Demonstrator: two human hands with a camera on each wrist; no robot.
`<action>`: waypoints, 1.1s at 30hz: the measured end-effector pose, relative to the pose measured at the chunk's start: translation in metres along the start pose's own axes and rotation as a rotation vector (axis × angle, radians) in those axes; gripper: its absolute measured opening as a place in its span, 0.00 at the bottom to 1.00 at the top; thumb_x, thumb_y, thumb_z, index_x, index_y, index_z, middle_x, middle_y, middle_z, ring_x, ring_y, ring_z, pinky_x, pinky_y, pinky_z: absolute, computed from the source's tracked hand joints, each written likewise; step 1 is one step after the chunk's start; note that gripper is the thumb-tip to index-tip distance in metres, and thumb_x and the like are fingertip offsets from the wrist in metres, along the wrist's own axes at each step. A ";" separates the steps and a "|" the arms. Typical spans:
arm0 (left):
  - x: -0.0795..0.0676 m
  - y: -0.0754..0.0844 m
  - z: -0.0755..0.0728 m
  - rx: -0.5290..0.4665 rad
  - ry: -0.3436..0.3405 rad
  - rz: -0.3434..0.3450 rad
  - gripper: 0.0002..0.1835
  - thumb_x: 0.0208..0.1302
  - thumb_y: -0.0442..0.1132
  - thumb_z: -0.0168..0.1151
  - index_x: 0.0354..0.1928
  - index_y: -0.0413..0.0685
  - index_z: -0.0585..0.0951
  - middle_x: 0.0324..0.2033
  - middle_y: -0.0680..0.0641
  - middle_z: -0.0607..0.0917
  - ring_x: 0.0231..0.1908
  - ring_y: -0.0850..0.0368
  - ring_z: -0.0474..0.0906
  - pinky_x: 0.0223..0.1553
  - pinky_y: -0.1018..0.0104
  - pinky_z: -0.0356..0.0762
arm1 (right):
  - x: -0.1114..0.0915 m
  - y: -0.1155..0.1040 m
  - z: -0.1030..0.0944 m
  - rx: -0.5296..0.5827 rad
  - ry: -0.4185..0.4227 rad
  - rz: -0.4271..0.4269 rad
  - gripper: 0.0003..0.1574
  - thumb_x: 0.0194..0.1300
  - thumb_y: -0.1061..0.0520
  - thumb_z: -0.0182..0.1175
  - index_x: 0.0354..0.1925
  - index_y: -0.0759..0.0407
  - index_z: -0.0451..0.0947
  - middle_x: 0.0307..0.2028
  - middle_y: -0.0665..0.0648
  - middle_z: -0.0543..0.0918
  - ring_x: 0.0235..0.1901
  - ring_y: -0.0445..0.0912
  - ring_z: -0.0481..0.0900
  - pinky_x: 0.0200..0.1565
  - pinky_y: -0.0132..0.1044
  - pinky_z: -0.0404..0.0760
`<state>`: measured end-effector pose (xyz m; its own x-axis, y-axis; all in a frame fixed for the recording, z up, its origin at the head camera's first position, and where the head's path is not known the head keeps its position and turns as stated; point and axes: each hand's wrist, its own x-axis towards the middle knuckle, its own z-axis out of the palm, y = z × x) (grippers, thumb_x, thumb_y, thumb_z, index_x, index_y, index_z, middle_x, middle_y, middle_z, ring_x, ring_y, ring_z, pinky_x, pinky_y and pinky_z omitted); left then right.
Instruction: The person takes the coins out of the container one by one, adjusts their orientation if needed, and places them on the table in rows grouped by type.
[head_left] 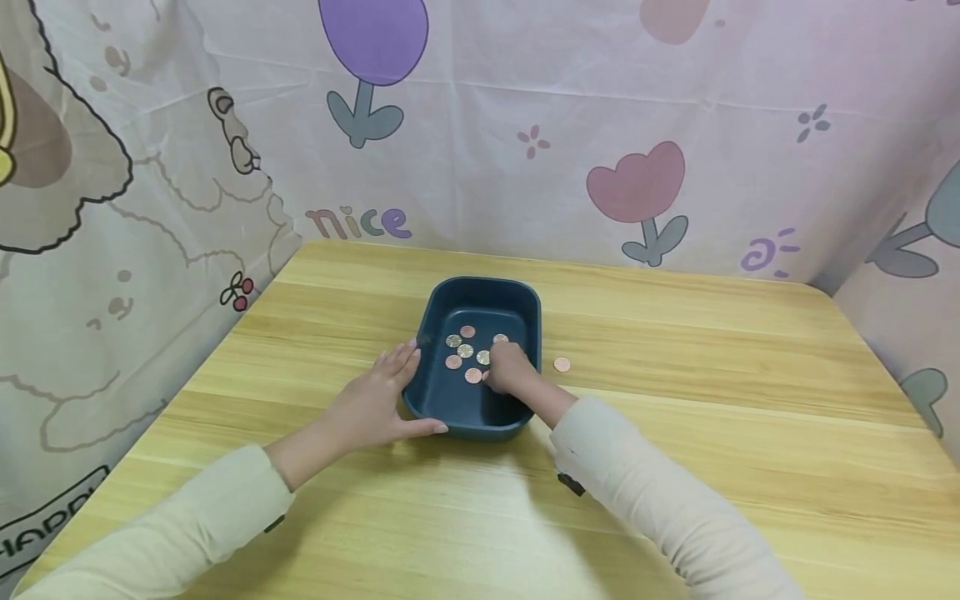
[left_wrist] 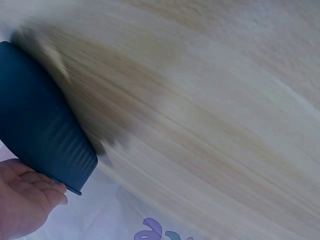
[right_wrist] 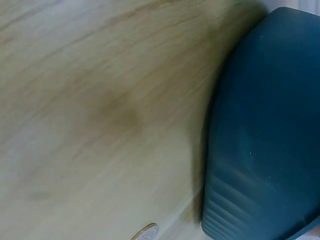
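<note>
A dark blue rectangular tub (head_left: 450,408) stands on the table with several copper and gold coins (head_left: 465,351) on its floor. My left hand (head_left: 371,400) rests against its left side, fingers extended along the wall and thumb at the near rim. The left wrist view shows the fingers of that hand (left_wrist: 30,200) at the tub's rim. My right hand (head_left: 512,367) reaches down inside the tub, fingers bent toward the coins on its right side. Its fingertips are hidden, so I cannot tell whether they pinch a coin. A coin (head_left: 473,376) lies just left of them.
One copper coin (head_left: 562,364) lies on the wooden table (head_left: 712,358) just right of the tub. Behind the table hangs a printed cloth (head_left: 487,167) with flowers, and more of it hangs at both sides.
</note>
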<state>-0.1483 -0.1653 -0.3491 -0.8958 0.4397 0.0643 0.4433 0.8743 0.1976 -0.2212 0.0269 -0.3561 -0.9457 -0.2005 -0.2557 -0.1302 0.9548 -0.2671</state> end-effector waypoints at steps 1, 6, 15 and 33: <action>0.000 0.000 0.000 0.001 0.001 0.001 0.57 0.45 0.72 0.60 0.66 0.32 0.61 0.69 0.35 0.57 0.68 0.39 0.55 0.66 0.46 0.58 | 0.000 0.000 0.000 0.006 0.001 0.002 0.12 0.60 0.58 0.60 0.36 0.68 0.79 0.33 0.61 0.81 0.30 0.48 0.78 0.32 0.31 0.79; 0.000 0.000 -0.001 0.002 -0.003 -0.002 0.57 0.45 0.72 0.60 0.66 0.32 0.61 0.69 0.35 0.57 0.68 0.39 0.55 0.65 0.46 0.58 | -0.002 0.000 0.000 0.084 0.018 0.004 0.21 0.58 0.57 0.64 0.45 0.71 0.74 0.32 0.62 0.81 0.25 0.46 0.79 0.27 0.30 0.78; 0.000 0.000 -0.001 0.002 0.002 0.009 0.57 0.45 0.71 0.60 0.66 0.31 0.61 0.68 0.34 0.58 0.68 0.39 0.55 0.66 0.46 0.58 | -0.007 0.006 -0.008 0.297 -0.034 -0.062 0.10 0.61 0.62 0.59 0.25 0.66 0.80 0.15 0.57 0.81 0.12 0.40 0.77 0.20 0.28 0.79; 0.000 0.002 -0.002 0.007 0.002 -0.001 0.57 0.45 0.71 0.61 0.66 0.31 0.61 0.68 0.34 0.58 0.68 0.39 0.55 0.66 0.46 0.58 | -0.034 0.039 -0.042 0.619 0.154 -0.219 0.09 0.64 0.61 0.57 0.29 0.67 0.76 0.17 0.58 0.77 0.15 0.51 0.76 0.20 0.28 0.73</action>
<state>-0.1471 -0.1638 -0.3470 -0.8963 0.4386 0.0661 0.4428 0.8760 0.1912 -0.2069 0.0803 -0.3190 -0.9546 -0.2978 -0.0115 -0.1727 0.5844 -0.7929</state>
